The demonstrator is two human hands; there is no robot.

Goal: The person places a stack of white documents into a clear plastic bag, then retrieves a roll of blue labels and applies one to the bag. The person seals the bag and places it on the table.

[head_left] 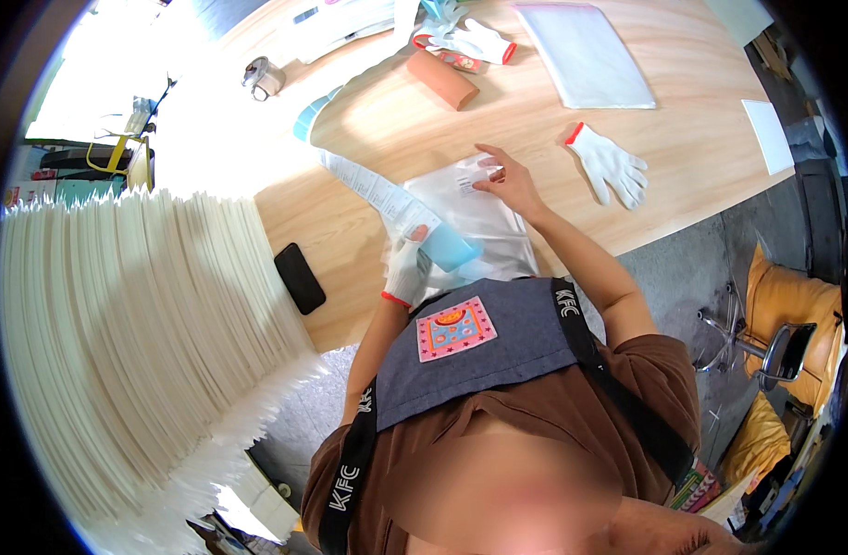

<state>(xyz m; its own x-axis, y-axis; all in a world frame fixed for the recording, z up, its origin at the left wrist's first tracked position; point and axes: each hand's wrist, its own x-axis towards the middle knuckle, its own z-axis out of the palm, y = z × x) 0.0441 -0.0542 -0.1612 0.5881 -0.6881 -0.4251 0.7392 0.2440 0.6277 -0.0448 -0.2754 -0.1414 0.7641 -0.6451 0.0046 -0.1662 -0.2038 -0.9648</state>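
Note:
My left hand (408, 266), in a white knit glove with a red cuff, grips a long strip of printed labels (368, 188) close to my apron. The strip's backing is light blue, and its near end bends over the bag. Under it a clear plastic bag (512, 242) lies flat at the table's near edge. My bare right hand (512, 183) rests at the bag's upper right, thumb and forefinger apart. Just beside the thumb, a small white label (466, 185) sits on the bag. The left fingertips are partly hidden by the strip.
A white glove (609, 166) lies to the right, near a stack of clear bags (586, 57). Farther back are an orange-brown cylinder (442, 80), more gloves (475, 42) and a tape roll (263, 78). A phone (300, 278) lies left, beside a tall white stack (137, 342).

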